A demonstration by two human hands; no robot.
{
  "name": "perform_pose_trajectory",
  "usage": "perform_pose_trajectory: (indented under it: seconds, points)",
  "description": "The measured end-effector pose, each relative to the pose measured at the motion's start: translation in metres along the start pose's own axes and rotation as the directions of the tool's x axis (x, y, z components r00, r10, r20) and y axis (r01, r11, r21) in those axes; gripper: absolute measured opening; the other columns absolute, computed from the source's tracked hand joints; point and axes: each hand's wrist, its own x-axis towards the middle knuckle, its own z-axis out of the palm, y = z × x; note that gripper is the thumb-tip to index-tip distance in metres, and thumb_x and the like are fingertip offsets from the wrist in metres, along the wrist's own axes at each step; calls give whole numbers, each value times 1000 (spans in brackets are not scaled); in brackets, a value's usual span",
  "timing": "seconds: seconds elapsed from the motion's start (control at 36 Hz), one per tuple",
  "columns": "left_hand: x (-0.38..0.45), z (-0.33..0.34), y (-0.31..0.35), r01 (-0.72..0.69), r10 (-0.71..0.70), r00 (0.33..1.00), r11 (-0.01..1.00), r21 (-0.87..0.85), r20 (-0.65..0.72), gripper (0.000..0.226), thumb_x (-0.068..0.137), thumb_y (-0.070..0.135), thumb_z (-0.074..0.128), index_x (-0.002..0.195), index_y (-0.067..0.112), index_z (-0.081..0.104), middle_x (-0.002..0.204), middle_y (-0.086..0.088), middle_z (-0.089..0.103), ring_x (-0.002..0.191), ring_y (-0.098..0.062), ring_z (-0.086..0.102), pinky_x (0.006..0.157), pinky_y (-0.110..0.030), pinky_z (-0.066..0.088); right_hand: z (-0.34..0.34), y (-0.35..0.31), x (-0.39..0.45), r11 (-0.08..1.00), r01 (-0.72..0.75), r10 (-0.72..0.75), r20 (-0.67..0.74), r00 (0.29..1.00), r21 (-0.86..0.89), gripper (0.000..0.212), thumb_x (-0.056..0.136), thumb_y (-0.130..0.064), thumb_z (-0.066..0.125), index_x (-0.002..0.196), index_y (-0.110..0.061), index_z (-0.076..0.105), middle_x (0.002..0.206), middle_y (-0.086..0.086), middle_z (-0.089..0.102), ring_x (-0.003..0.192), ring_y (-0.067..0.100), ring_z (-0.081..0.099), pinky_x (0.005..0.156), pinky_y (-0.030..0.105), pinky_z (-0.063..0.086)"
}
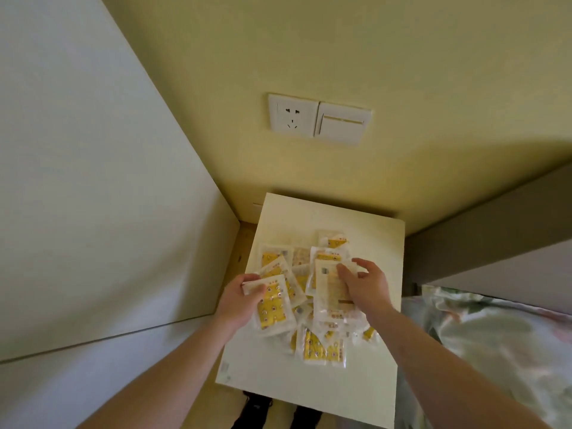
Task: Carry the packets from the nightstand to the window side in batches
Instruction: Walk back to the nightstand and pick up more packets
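A corner of a pale yellow room is seen from above, with a wall socket (292, 114) and a light switch (343, 122) set side by side on the wall, a white panel on the left and a bed with patterned bedding (495, 342) on the right. Between them the cream nightstand (312, 218) is pushed against the wall, and a loose heap of yellow-and-clear packets (312, 305) is spread over the middle and near part of its top, many overlapping. A yellow packet (274, 305) at the left edge of the heap is gripped by the left hand (244, 300), fingers curled over its top edge and thumb laid across its face, so that it is lifted slightly off the pile. A paler packet (332, 287) is pinched by the right hand (366, 284), thumb on its face and fingers curved behind it. The grips appear chosen so that several slippery sachets can be gathered into one batch, though how many are held in each hand cannot be told. The window side is not in view, and most of the heap is judged to be awaiting collection. The film is likely to slide, so a firm stacked hold would be needed before anything is carried away.
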Motion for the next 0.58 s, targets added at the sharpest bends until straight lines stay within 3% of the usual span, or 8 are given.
perform_pose_trajectory:
  seconds: [0.11,0.19,0.31,0.39,0.5,0.58]
  points:
    - [27,13,4,35,-35,999,999,-15,27,40,93,22,70,129,23,51,110,4,65,87,-5,67,60,-17,51,16,10,22,996,-33,30,-28,999,-85,62,84,-46,77,137,-21,57,114,3,69,94,22,69,84,42,61]
    - [43,18,-1,54,-52,998,997,47,-38,46,94,23,70,136,21,51,118,1,63,87,-6,64,62,-21,51,25,15,31,989,-29,18,-72,997,-144,55,84,-45,77,131,-19,62,105,-1,69,89,20,67,75,35,59]
    - [51,21,-2,57,-23,988,974,219,-154,31,93,29,69,121,22,58,104,6,61,81,-9,61,56,-21,48,31,15,36,981,-48,23,-132,991,-190,42,84,-45,75,117,-20,67,93,-5,68,84,20,67,68,30,54]
    - [54,16,-4,87,-34,983,953,290,-182,29,91,36,70,112,18,62,100,3,66,86,-16,65,62,-25,53,33,15,35,976,-57,22,-165,986,-211,31,88,-41,72,110,-20,69,82,-8,64,74,16,62,63,29,50]
    - [50,8,-5,86,-25,984,933,348,-176,25,91,40,70,100,20,59,94,3,65,81,-15,66,63,-28,56,31,15,27,981,-35,0,-180,984,-188,28,90,-38,69,113,-21,69,87,-6,67,71,12,59,56,23,43]
    - [43,3,-5,44,20,984,935,353,-175,22,92,37,69,95,17,61,90,2,67,78,-16,68,64,-32,61,27,14,21,988,-15,-7,-141,990,-156,16,92,-36,67,95,-20,69,83,-3,68,71,12,61,57,24,48]
